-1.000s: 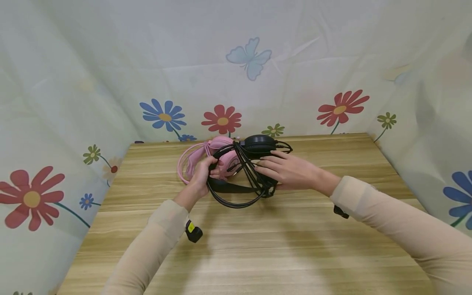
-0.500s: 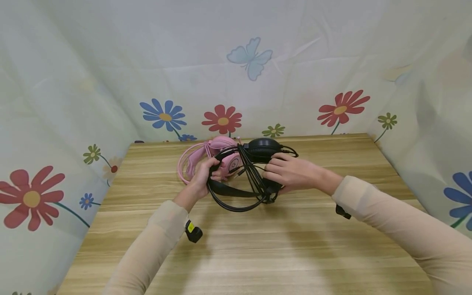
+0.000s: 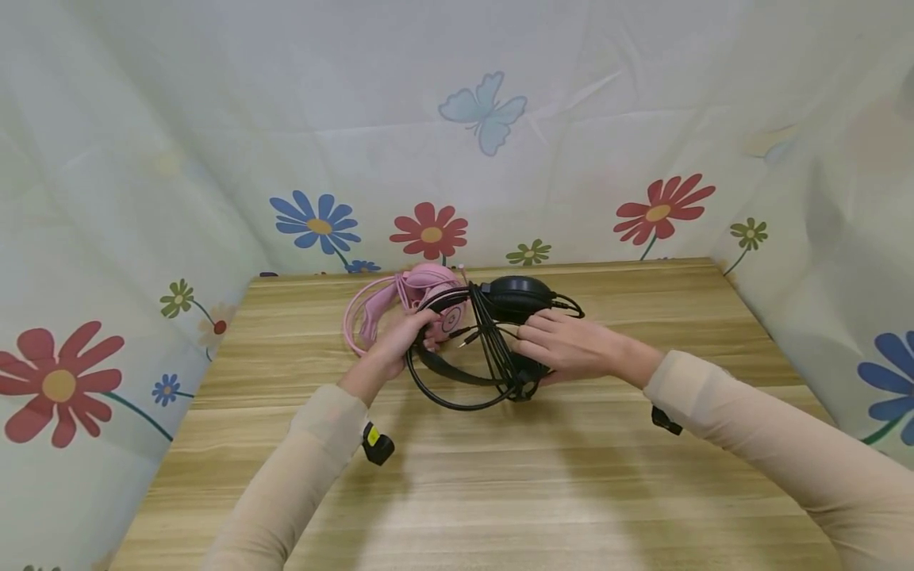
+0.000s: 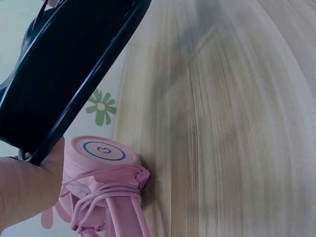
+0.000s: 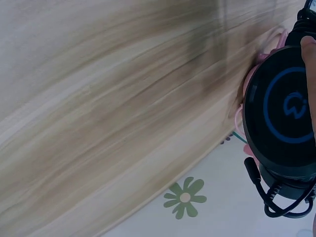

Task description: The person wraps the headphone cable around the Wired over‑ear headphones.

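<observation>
A black headset [image 3: 517, 295] with a bundled cable [image 3: 491, 333] is held between both hands, near the back of the table. My left hand [image 3: 400, 339] grips its headband [image 4: 64, 64] on the left. Over the nearer ear cup my right hand [image 3: 571, 345] curls its fingers. In the right wrist view that ear cup [image 5: 276, 113] shows a blue ring and logo, with a thumb along its edge and a thin microphone [image 5: 252, 169] beside it. A pink headset [image 3: 428, 276], its cord wrapped round it, lies behind the left hand, partly covered by the black one.
The wood-grain table [image 3: 493, 484] reaches back to a white curtain [image 3: 357, 151] printed with flowers, which also hangs along both sides. Small black wrist cameras, such as the left one [image 3: 378, 446], stick out below the sleeves.
The black headset has shifted a little to the right and toward the person, and both hands moved with it. The right fingers, straighter before, are now bent over the ear cup. The pink headset stayed put.
</observation>
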Available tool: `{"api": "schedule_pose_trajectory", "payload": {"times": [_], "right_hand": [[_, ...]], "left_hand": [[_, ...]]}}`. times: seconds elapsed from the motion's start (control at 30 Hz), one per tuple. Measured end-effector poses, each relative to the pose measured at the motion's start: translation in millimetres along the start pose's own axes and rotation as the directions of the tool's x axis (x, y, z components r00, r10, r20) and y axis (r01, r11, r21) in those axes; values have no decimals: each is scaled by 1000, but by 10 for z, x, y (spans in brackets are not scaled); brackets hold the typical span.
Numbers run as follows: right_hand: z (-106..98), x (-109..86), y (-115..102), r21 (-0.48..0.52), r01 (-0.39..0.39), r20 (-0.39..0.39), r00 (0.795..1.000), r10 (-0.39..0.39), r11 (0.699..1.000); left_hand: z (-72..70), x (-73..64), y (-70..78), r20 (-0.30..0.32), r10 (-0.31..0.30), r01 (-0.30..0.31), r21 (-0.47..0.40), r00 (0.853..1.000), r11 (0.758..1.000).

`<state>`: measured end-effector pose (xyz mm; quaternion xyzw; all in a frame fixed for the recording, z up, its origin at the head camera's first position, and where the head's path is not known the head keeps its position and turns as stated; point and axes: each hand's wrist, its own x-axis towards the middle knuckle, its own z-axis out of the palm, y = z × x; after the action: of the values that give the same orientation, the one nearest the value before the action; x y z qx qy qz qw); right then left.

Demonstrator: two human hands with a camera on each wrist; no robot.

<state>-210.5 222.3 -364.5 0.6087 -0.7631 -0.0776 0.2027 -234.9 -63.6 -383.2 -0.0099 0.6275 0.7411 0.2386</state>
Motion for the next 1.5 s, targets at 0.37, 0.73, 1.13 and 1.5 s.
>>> {"api": "schedule_pose_trajectory", "payload": {"times": [0.37, 0.73, 1.13, 1.5], "right_hand": [[44, -73, -46, 15, -19, -24, 1000, 19, 1000], [80, -169, 41, 60, -109, -29, 993, 111, 992], [241, -484, 243, 83, -296, 19, 955, 295, 952], [408, -738, 388, 65, -462, 106, 884, 455, 884]], "left_hand": [[68, 22, -11, -102, 32, -3, 275, 994, 962], [5, -21, 88, -111, 164, -110, 386, 980, 916], [-285, -127, -35, -140, 122, -71, 323, 983, 944], [-474, -202, -166, -124, 96, -51, 329, 988, 943]]}}
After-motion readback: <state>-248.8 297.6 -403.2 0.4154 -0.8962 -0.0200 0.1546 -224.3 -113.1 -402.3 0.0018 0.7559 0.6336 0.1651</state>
